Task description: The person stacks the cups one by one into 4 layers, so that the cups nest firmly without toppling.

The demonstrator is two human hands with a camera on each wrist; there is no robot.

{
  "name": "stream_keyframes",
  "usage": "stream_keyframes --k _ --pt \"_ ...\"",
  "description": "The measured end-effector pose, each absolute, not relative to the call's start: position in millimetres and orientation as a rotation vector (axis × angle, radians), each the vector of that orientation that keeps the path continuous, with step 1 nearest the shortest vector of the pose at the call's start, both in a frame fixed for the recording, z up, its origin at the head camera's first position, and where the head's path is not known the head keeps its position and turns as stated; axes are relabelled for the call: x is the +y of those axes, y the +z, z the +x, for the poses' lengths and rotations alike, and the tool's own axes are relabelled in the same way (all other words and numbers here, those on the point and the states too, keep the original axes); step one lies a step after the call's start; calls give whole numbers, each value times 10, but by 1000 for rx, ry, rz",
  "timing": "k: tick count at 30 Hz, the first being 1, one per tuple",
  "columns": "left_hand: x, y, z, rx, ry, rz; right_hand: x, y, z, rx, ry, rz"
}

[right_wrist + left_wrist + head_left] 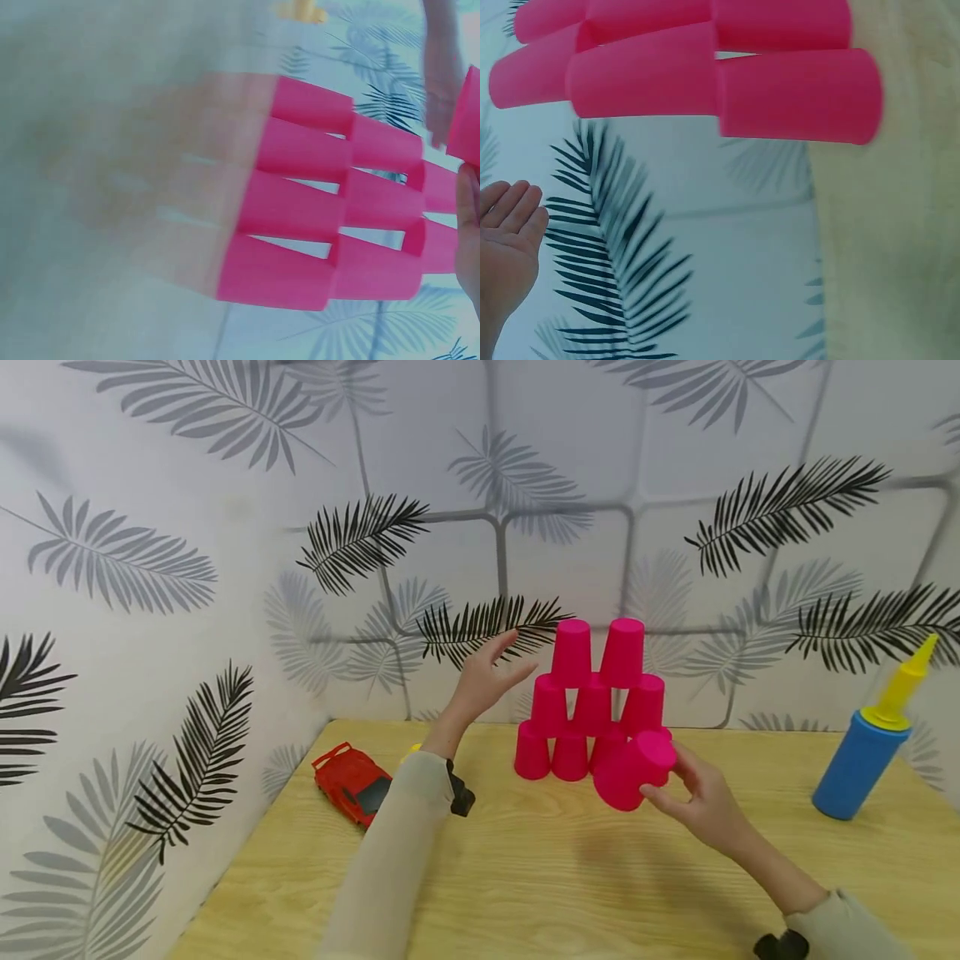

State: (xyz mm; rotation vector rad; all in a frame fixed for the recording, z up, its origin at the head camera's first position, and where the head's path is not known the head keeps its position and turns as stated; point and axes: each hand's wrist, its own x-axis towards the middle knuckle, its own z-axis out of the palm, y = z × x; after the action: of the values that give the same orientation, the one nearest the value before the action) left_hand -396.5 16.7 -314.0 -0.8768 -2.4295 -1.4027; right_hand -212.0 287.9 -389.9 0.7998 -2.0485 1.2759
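Observation:
Bright pink cups [573, 652] stand upside down in a tiered stack, two on the top tier and three on the middle one. In front of the stack's lower right, my right hand [708, 797] grips one more pink cup [630, 774], which is tilted. That cup hides part of the bottom tier in the head view. My left hand [483, 677] is raised at the upper left of the stack, fingers extended and apart from the cups. In the left wrist view its palm [510, 255] shows with nothing in it.
A red toy car [356, 785] lies on the wooden table [510, 877] at the left, beside my left forearm. At the right stands a blue hand pump [862, 764] with a yellow nozzle. Behind the stack rises a leaf-patterned wall [562, 552].

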Motion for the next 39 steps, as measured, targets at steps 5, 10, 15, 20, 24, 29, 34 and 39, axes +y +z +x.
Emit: stream_keyframes --k 5,10,15,20,24,29,34,39 --pt "131 -3457 -3934 -2465 -1445 -880 2877 -3693 -2251 -1882 1423 759" --pt "125 -3753 -3936 -2534 -1469 -891 2856 -3421 -2425 -1713 1566 741" --pt "140 -3963 -3967 -2609 -1468 -924 2895 -3219 -2563 -1692 1543 727" --pt "125 -4075 -3991 -2680 -1409 -933 2910 -3081 -2645 -1722 1512 661" --pt "127 -4116 -4007 -2701 -1384 -931 2926 -2945 -2722 -1750 1472 599" --pt "128 -4147 -4013 -2709 -1377 -934 2957 -2816 -2836 -1889 1329 464" --pt "116 -4121 -4014 -2721 -1354 -935 2972 -2683 -3009 -2014 1209 370" --pt "122 -4107 -3994 -2732 -1361 -927 2966 -2545 -3158 -2095 1165 319"
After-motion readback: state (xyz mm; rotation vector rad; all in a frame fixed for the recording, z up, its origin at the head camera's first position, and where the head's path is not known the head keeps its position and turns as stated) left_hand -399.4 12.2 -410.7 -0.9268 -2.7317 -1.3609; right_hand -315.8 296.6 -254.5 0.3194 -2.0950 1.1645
